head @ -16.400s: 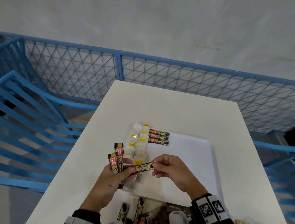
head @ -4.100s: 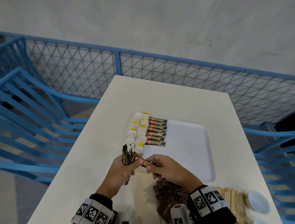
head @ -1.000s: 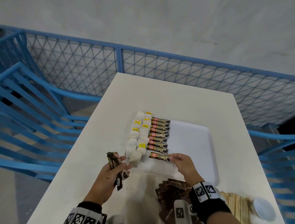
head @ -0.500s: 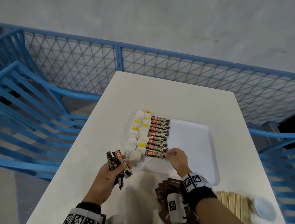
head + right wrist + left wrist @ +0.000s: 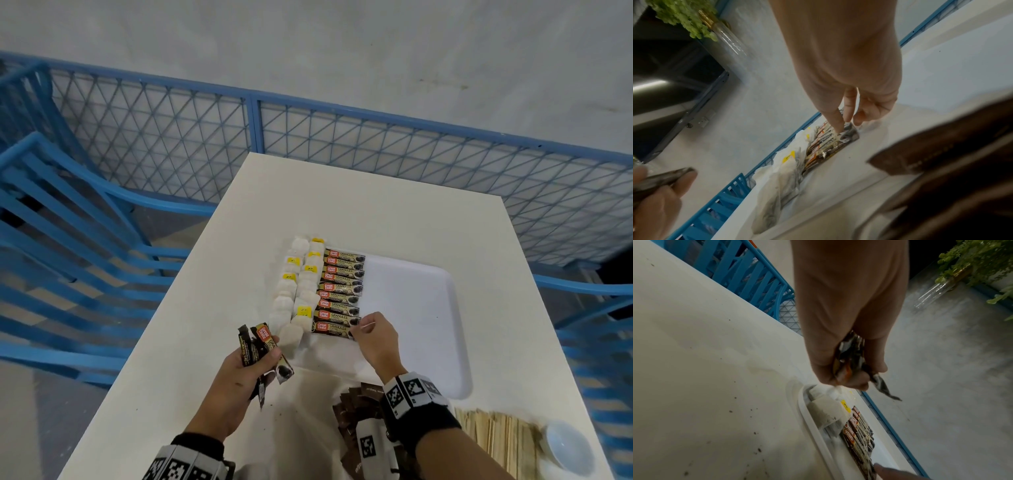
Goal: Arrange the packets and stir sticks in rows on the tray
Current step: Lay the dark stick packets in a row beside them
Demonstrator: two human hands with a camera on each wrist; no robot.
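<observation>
A white tray (image 5: pixel 428 308) lies on the table. Tea bags (image 5: pixel 298 291) fill two columns at its left edge, and beside them runs a row of several coffee stick packets (image 5: pixel 342 291). My right hand (image 5: pixel 359 329) rests a straight fingertip on the right end of the nearest packet (image 5: pixel 334 328); in the right wrist view the right hand (image 5: pixel 842 126) presses down on that packet (image 5: pixel 846 138). My left hand (image 5: pixel 270 353) hovers left of the tray's near corner and grips a bundle of coffee sticks (image 5: pixel 260 349). The left wrist view shows the left hand (image 5: pixel 849 378) around that bundle (image 5: pixel 851 356).
A pile of brown packets (image 5: pixel 359 404) lies by my right wrist, near the table's front edge. Wooden stir sticks (image 5: pixel 496 435) and a small white bowl (image 5: pixel 565 445) sit at the front right. Blue chairs (image 5: pixel 68 274) and a mesh railing (image 5: pixel 342 144) surround the table.
My right hand laid a coffee packet at the near end of the row and nudged it up against the others. The left hand kept its bundle, barely moving.
</observation>
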